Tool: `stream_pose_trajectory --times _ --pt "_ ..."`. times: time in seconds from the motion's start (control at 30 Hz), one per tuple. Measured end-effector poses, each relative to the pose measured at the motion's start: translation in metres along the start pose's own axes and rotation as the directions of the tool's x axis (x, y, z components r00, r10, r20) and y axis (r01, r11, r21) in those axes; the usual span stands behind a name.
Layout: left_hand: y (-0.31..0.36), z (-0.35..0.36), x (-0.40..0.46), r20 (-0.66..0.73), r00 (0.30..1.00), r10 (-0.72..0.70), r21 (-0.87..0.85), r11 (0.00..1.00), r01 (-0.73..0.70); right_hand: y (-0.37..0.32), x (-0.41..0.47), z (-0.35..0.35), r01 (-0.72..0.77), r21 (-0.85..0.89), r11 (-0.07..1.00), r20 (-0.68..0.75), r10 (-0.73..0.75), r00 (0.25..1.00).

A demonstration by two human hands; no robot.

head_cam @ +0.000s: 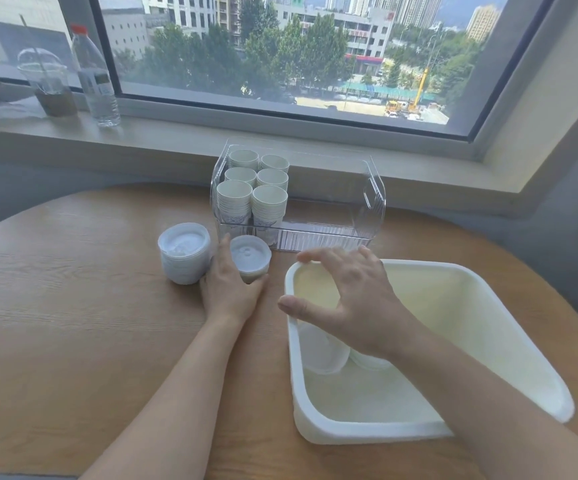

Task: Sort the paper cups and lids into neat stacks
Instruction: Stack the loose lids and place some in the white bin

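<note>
Round light-wood table (72,341) pushed up to a grey window sill (176,140), big window behind w/ city view.

Landmark = clear ribbed plastic bin (367,202) at far-centre of table. Its left half holds six stacks of white paper cups (252,188), 2 across x 3 deep, upright; right half of the bin shows nothing but its own walls.

Left-front of the bin, on the table: taller stack of white plastic lids (184,252). Between that stack and the bin's front wall — shorter stack of translucent white lids (250,259), just beside the bin.

Left hand (230,289) wraps the short lid stack from the near side, thumb up its left side next to the tall stack, fingers curled around the front-right.

Right-front of the bin: cream rectangular plastic tub (488,285), tilted w/ opening toward camera. Inside near its left wall, a few loose white lids (322,351), partly hidden by the right arm — count unclear.

Right hand (343,299) hovers over the tub's far-left corner, fingers spread and relaxed, holding nothing; slight motion blur.

On the sill, far left of the bin: clear water bottle w/ red cap (95,71) and a clear domed-lid cup w/ straw and brown drink (50,84). Someone else's hand barely visible at the left edge.
</note>
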State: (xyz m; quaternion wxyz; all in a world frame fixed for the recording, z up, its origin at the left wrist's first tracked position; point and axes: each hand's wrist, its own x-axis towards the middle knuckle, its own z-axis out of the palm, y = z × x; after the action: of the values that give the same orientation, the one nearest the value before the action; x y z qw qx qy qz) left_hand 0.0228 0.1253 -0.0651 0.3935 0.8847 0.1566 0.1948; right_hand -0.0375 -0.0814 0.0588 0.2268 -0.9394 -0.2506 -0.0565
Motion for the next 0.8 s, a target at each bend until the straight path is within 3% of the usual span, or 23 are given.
stream_pose_trajectory --times 0.27,0.57,0.63,0.7,0.8 --pt "0.007 -0.016 -0.026 -0.031 0.997 0.063 -0.108 0.992 -0.066 0.002 0.002 0.001 -0.009 -0.025 1.0 0.02 0.009 1.0" --pt "0.057 -0.091 -0.092 -0.175 0.971 0.162 -0.214 0.957 -0.198 -0.005 -0.001 -0.007 -0.032 0.001 0.999 0.078 0.032 0.996" --pt "0.069 -0.107 -0.106 -0.204 0.954 0.221 -0.175 0.95 -0.257 -0.012 -0.003 -0.016 -0.047 0.11 0.993 0.034 0.043 0.998" --pt "0.079 -0.122 -0.118 -0.211 0.938 0.276 -0.131 0.943 -0.307 -0.015 -0.007 -0.028 -0.035 0.331 0.943 -0.028 0.047 0.999" --pt "0.091 -0.139 -0.134 -0.187 0.916 0.355 -0.086 0.923 -0.375 -0.017 -0.019 -0.048 0.003 0.644 0.765 0.031 -0.029 0.999"
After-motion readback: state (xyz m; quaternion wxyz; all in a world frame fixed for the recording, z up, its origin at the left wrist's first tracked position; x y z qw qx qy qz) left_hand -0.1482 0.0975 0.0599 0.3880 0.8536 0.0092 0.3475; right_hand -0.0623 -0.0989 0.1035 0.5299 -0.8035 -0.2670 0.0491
